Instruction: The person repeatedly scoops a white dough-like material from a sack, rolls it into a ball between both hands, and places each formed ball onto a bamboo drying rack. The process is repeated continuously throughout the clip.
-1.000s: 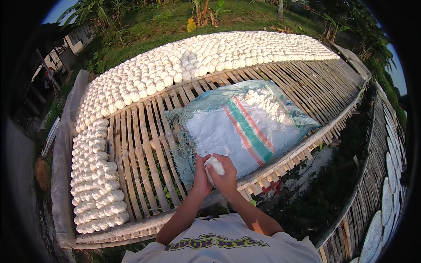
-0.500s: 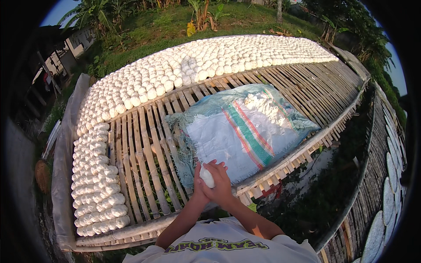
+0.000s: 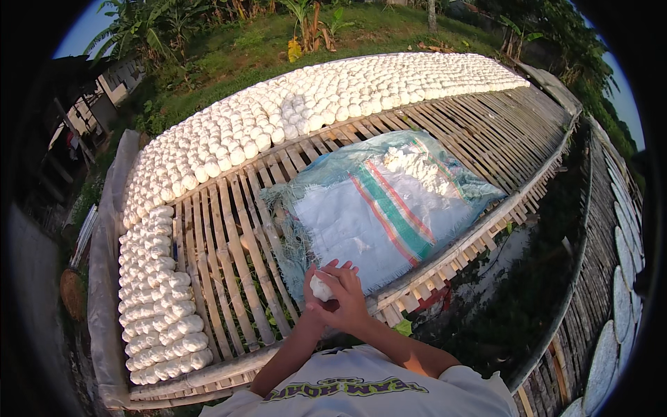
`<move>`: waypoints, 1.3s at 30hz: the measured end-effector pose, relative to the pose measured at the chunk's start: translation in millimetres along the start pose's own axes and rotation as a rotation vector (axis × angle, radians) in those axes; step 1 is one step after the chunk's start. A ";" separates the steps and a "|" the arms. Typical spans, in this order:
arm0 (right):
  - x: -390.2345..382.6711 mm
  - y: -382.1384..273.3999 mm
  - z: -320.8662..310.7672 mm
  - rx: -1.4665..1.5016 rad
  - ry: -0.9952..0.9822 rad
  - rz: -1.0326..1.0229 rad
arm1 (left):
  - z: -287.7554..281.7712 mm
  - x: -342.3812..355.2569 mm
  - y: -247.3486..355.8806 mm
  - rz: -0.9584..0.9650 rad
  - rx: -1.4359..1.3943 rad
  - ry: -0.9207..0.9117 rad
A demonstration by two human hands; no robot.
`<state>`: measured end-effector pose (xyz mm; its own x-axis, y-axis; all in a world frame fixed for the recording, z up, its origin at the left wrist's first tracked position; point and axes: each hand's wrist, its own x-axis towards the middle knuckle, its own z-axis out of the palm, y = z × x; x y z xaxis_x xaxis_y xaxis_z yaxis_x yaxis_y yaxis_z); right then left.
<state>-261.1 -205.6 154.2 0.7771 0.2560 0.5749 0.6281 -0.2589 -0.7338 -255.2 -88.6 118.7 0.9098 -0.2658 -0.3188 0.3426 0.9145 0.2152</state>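
Cupped together over the near edge of the slatted platform, my left hand (image 3: 310,300) and my right hand (image 3: 347,300) hold a white ball of doughy paste (image 3: 321,288) between them. Its surface looks moist and lumpy; part of it is hidden by the palms. Just beyond my fingers lies a woven sack (image 3: 333,215), pale blue-white with green and red stripes. A crumbly heap of the same white stuff (image 3: 417,169) rests on the sack's far right part.
Rows of white balls (image 3: 229,135) cover the far side of the bamboo platform (image 3: 229,271), and more rows (image 3: 156,299) run down its left end. Folded plastic sheeting (image 3: 104,299) hangs along the left edge. Flat round pale discs (image 3: 604,361) lie on another rack at right.
My hands have shifted slightly around the white ball, which now sits a little higher and farther left. The right fingers are somewhat more raised. The view has tilted slightly.
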 end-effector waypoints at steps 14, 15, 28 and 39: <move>4.8 -0.9 9.0 0.102 0.157 0.035 | -21.4 6.3 -4.6 0.247 0.275 0.106; 5.4 0.1 7.4 0.206 0.169 0.089 | -18.2 1.8 -3.2 0.243 0.407 0.106; 19.9 5.0 -19.7 0.251 -0.012 0.073 | 6.5 -13.2 28.2 -0.145 0.297 0.003; 10.0 -2.3 0.9 0.088 -0.116 0.045 | -13.5 -16.2 -2.0 -0.098 0.021 -0.096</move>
<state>-254.8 -201.7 161.3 0.7914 0.3532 0.4989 0.5830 -0.1910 -0.7897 -273.7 -81.9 111.0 0.8896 -0.3825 -0.2497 0.4349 0.8764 0.2067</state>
